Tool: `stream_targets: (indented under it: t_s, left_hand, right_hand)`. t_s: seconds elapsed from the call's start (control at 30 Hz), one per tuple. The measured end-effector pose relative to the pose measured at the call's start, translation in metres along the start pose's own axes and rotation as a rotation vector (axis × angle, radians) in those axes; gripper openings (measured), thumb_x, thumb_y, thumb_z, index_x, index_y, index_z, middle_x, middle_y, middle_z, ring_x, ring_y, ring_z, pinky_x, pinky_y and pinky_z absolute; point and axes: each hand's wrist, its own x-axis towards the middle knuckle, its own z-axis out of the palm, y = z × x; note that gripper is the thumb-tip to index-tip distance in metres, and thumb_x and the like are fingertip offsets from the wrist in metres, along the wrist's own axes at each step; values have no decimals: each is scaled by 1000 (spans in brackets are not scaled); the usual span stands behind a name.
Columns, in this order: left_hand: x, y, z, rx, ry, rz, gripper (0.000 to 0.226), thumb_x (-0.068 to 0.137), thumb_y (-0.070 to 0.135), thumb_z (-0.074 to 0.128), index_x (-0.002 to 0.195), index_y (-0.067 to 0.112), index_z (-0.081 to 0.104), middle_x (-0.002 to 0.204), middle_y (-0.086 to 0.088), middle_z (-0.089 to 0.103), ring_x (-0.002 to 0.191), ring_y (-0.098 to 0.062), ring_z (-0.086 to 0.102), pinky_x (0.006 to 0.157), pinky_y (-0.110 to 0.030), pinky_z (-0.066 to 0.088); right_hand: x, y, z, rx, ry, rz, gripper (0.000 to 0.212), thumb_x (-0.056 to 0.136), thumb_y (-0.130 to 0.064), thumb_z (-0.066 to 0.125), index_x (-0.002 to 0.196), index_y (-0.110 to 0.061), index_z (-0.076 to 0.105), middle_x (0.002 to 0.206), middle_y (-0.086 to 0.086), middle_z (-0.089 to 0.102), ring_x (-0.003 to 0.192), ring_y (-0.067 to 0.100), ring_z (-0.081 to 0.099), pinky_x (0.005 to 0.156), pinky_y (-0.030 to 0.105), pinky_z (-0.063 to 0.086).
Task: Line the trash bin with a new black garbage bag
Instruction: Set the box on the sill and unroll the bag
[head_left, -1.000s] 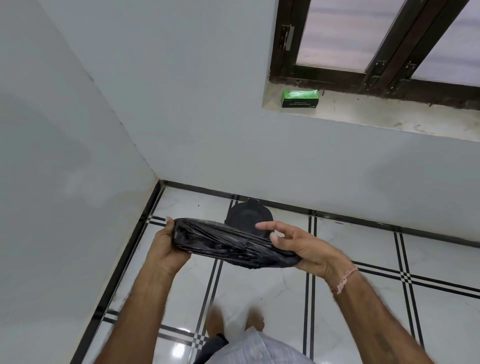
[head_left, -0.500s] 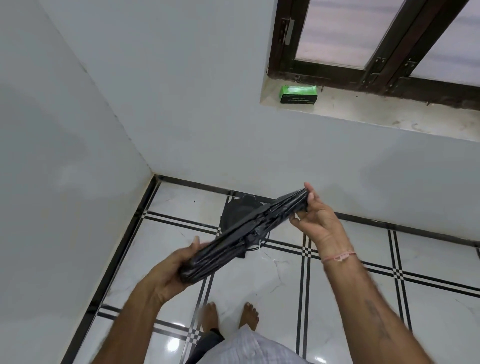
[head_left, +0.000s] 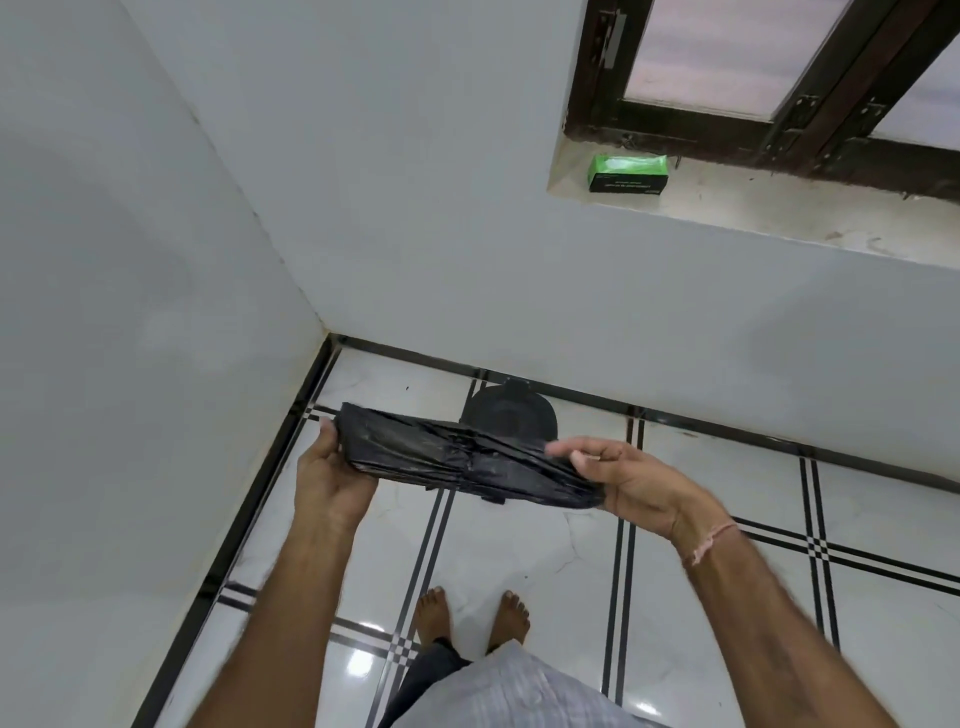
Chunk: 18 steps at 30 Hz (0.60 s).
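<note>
Hands are spreading the folded bag (head_left: 467, 462) above the far bin (head_left: 509, 413): our left hand (head_left: 332, 473) is clamping one end, our right hand (head_left: 623, 480) pinching the other, to find its mouth.

Room corner: plain white walls (head_left: 415, 182), glossy white tiled floor (head_left: 519, 545) with black double-line grid and black skirting. Dark wood-framed window (head_left: 810, 119) top right, green box (head_left: 627, 174) on its stone sill (head_left: 779, 213).
</note>
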Motion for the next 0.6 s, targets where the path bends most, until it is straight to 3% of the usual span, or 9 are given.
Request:
stream_targets:
  t_s: [0.07,0.13,0.23,0.33,0.43,0.5,0.53,0.6]
  left_hand:
    - [9,-2,-1,32,-26,0,37,103,28,55,87,7,81,98,-14,79,103,-29,70,86,-47,60]
    - [5,-11,1,101,-42,-36,35,105,34,52,106,7,75,110,-16,77,104,-31,72,81,-47,64]
    - [0,-31,-8,197,-99,-122,44,105,41,50,109,8,79,121,-20,74,105,-35,74,96,-57,55]
    - [-4,-37,-20,194,-130,-191,45,104,44,52,122,8,71,134,-22,66,124,-38,63,113,-57,44]
    - [2,-37,-31,168,-53,-196,54,103,44,53,142,8,58,143,-20,60,130,-37,58,116,-57,39]
    - [2,-35,-31,146,2,-181,50,103,43,55,136,6,61,135,-19,66,122,-35,65,107,-54,50]
    - [1,-33,-29,134,30,-167,45,102,42,57,127,5,65,125,-20,71,111,-34,71,96,-51,58]
    - [2,-29,-25,99,83,-139,27,98,38,63,102,11,66,111,-17,74,100,-31,75,73,-46,66]
  right_hand:
    - [3,-1,0,16,-17,-5,35,97,-18,65,128,-5,72,133,22,69,109,29,70,96,40,59]
    - [13,-5,-1,279,69,-117,37,101,-23,60,135,-9,68,129,13,73,107,27,74,93,43,62]
    - [30,-11,-5,614,312,-192,32,108,-20,53,136,-13,66,120,6,76,104,24,74,75,42,66]
    - [39,-21,-11,706,478,-182,27,106,-18,55,130,-12,66,114,5,72,105,25,67,79,48,59]
    - [40,-30,-18,800,559,-145,22,104,-13,58,121,-3,65,105,13,70,93,26,68,88,43,59]
    - [40,-29,-22,794,577,-96,28,106,-19,56,122,1,66,105,16,69,93,30,68,101,46,55]
    - [39,-27,-23,779,586,-80,31,107,-22,56,124,1,65,105,17,70,95,31,68,106,49,52]
    - [37,-23,-23,721,595,-67,38,106,-29,56,130,1,65,107,18,72,98,33,69,97,53,55]
